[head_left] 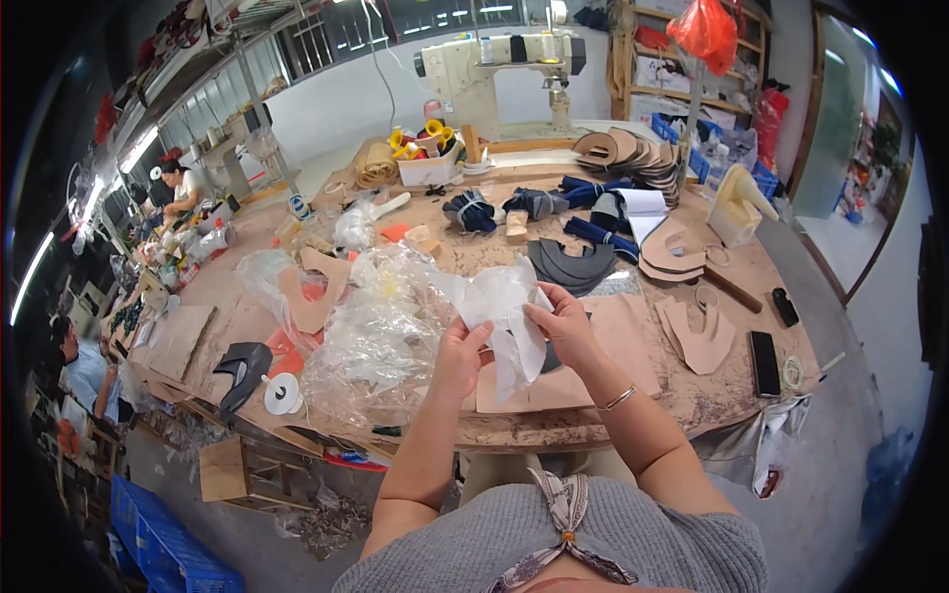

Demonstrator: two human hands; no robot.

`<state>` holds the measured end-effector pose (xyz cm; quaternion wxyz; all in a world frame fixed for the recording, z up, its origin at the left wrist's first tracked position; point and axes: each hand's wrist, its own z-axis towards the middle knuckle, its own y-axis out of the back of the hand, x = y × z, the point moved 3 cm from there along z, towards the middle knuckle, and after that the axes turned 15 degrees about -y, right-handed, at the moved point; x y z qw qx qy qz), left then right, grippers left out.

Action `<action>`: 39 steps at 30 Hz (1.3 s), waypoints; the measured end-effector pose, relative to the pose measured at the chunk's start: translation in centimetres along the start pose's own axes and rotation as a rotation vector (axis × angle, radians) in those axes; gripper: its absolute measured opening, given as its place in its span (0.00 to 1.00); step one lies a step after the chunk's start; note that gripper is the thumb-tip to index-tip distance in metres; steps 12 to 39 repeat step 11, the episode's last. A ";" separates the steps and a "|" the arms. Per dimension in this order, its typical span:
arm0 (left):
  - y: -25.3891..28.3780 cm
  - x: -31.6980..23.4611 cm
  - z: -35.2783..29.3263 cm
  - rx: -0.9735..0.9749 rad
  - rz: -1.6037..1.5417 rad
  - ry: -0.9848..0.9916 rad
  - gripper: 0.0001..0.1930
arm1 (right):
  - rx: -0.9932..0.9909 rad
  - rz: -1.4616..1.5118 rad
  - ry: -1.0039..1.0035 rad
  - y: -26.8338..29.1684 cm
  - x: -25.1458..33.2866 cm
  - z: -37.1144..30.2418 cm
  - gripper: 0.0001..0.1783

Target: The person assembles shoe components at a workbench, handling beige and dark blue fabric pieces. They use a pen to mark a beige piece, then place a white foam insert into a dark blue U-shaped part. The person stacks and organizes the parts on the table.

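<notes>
Grey knit top with patterned neck scarf (pixel 565 514) nearest the lens, at the desk's near edge; both forearms rise from it over the desk (pixel 692 395); thin bracelet (pixel 618 398) on the right wrist. Left hand (pixel 461 358) and right hand (pixel 565 326) hold one white translucent piece of plastic film (pixel 506 301) between them, just above the near middle of the desk; left fingers pinched on its lower left edge, right fingers clamped on its right edge; film crumpled, a strip hanging down between the hands. Clear plastic bag heap (pixel 371 336) just left of the left hand, touching the film. Tan cut leather pieces (pixel 702 336) toward the right edge; black phone (pixel 764 362) near the right near corner; dark curved pieces (pixel 573 262) beyond the hands; sewing machine (pixel 504 64) at the far edge; white tape roll (pixel 283 393) near the left near corner.
</notes>
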<state>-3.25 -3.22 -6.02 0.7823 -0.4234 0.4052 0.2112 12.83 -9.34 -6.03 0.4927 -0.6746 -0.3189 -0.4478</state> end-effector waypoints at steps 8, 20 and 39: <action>-0.3 3.0 -1.3 -0.064 0.151 -0.180 0.13 | -0.313 -0.938 0.949 0.5 -0.2 -5.4 0.20; -0.9 3.2 -1.7 -0.094 0.052 -0.204 0.16 | -0.346 -0.882 0.759 -0.3 -0.4 -6.7 0.19; -0.9 3.2 -1.7 -0.094 0.052 -0.204 0.16 | -0.346 -0.882 0.759 -0.3 -0.4 -6.7 0.19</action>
